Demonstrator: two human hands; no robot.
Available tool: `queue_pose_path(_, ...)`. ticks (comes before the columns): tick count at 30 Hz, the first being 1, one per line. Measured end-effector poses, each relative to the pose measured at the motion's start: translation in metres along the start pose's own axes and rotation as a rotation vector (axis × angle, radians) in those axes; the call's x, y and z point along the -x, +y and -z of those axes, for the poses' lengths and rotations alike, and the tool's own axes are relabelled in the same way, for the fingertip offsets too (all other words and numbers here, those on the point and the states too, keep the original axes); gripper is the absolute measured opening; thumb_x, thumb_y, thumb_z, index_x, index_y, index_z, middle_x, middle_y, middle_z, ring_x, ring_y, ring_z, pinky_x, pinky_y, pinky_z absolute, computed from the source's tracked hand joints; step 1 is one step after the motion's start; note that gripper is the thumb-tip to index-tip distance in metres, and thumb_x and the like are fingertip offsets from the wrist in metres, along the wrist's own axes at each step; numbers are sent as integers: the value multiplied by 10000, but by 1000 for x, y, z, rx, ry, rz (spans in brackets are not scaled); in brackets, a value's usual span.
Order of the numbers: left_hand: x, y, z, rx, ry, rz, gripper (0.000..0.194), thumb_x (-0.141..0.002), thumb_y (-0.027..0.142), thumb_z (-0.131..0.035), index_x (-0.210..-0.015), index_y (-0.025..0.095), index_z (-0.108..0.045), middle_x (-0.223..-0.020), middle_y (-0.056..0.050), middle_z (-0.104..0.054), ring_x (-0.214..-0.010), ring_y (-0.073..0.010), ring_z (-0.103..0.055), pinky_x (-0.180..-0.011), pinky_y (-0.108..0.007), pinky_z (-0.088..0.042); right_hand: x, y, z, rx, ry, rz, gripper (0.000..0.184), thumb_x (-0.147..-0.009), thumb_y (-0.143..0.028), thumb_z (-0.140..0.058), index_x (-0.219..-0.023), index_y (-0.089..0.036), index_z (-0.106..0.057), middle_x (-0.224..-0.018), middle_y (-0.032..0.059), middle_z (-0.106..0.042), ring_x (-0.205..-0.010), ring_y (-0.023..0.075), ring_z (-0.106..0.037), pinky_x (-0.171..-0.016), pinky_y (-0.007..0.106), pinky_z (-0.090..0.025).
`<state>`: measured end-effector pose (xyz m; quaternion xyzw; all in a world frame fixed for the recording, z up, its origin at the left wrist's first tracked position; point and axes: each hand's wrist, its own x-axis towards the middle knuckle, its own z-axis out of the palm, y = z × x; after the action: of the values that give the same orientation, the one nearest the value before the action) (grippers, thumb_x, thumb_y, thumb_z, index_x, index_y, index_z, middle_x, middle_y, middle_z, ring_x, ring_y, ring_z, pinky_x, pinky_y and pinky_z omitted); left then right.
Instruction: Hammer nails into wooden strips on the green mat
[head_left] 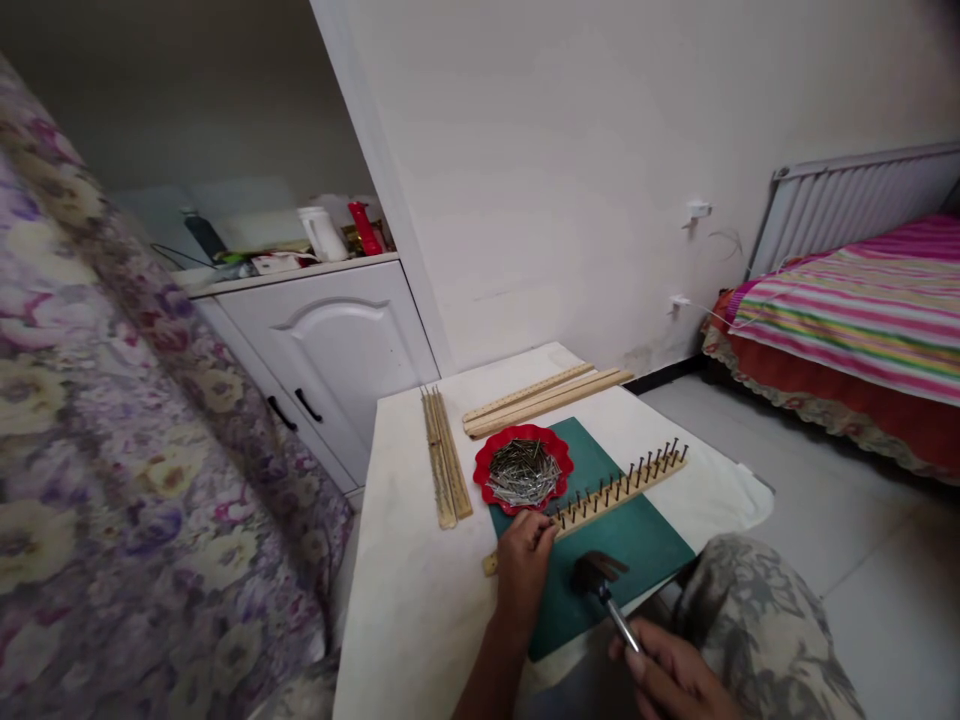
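My left hand (pixel 523 548) rests over a narrow wooden strip (pixel 630 492), its thumb and finger closed together beside the near end of the upright nails (pixel 616 488). What the fingertips pinch is too small to make out. The strip's bare end (pixel 490 564) shows left of the hand. Lower right, my right hand (pixel 670 665) grips a claw hammer (pixel 616 612) by its metal handle. The hammer's dark head hovers over the green mat (pixel 637 562), apart from the nails. A red scalloped dish (pixel 482 468) full of loose nails (pixel 525 470) stands just beyond my left hand.
Wooden strips (pixel 544 402) lie at the table's (pixel 409 600) far side, and more strips with nails (pixel 446 460) lie at the left. My knee (pixel 765 620) is close to the right edge. A flowered curtain (pixel 150 450) hangs left; a bed (pixel 862 300) stands right.
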<state>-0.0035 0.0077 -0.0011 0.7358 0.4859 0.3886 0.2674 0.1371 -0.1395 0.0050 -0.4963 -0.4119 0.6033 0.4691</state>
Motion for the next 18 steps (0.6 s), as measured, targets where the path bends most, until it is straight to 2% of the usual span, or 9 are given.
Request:
queue_pose_path(4,0,0,0,39,0,-21,152,-811,236,-510,-699,178,-595,-754,-2,-568,-717,-128,-543,-662,-223,-398,-14,-25,0,55,-27,17,361,-849,-553,-458,-853,-194,-493,-415,-116,-458,-271,43,-255,-294,160,-160)
queue_pose_path(8,0,0,0,52,-8,-25,144,-796,181,-489,-697,174,-593,-742,0,-560,-714,-131,-534,-656,-226,-386,-33,-44,-5,83,-56,86,310,-882,-502,-440,-899,-194,-480,-434,-123,-475,-253,38,-271,-272,141,-179)
queue_pose_path(14,0,-1,-1,49,-7,-35,146,-774,130,-474,-653,174,-542,-699,13,-528,-699,-129,-521,-632,-222,-364,-47,-49,-11,170,-72,87,300,-886,-480,-445,-761,-207,-449,-425,-118,-484,-246,32,-302,-269,135,-195)
queue_pose_path(18,1,-4,-2,37,-14,-20,133,-780,154,-491,-661,171,-548,-701,11,-527,-692,-130,-518,-631,-225,-362,-48,-50,-11,194,-61,104,287,-907,-457,-411,-784,-203,-459,-449,-113,-497,-256,30,-320,-277,130,-202)
